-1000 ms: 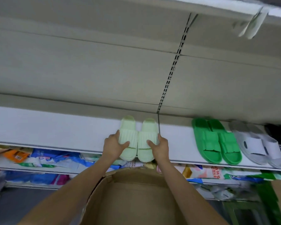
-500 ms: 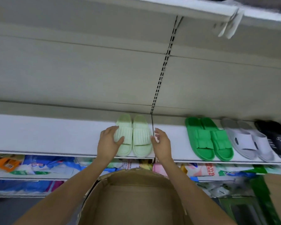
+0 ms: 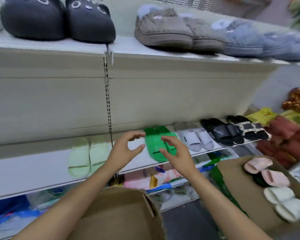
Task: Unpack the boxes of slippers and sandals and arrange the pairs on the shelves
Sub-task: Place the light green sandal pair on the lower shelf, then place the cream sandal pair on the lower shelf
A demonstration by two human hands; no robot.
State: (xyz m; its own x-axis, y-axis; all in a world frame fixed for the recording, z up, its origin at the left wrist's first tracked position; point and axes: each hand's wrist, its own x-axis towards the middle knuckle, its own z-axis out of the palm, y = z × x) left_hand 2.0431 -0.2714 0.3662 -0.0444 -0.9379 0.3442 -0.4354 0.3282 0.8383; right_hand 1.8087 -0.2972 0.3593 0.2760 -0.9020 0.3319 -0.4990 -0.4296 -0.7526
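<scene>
Head view: left hand (image 3: 126,149) and right hand (image 3: 176,152) empty, fingers loosely apart; five pairs shelved.

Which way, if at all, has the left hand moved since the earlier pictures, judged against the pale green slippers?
Yes. The left hand has let go of the pale green slippers and now hovers to their right, past the slotted upright.

A long white metal shelf (image 3: 33,172) carries, left to right, pale green ribbed slides (image 3: 87,155), bright green slides (image 3: 156,144), grey slides (image 3: 194,138), black slides (image 3: 220,132) and patterned black sandals (image 3: 246,127). The upper white shelf (image 3: 47,45) holds dark grey plush slippers (image 3: 59,18), taupe fleece slippers (image 3: 173,30) and blue-grey ones (image 3: 260,40).
</scene>
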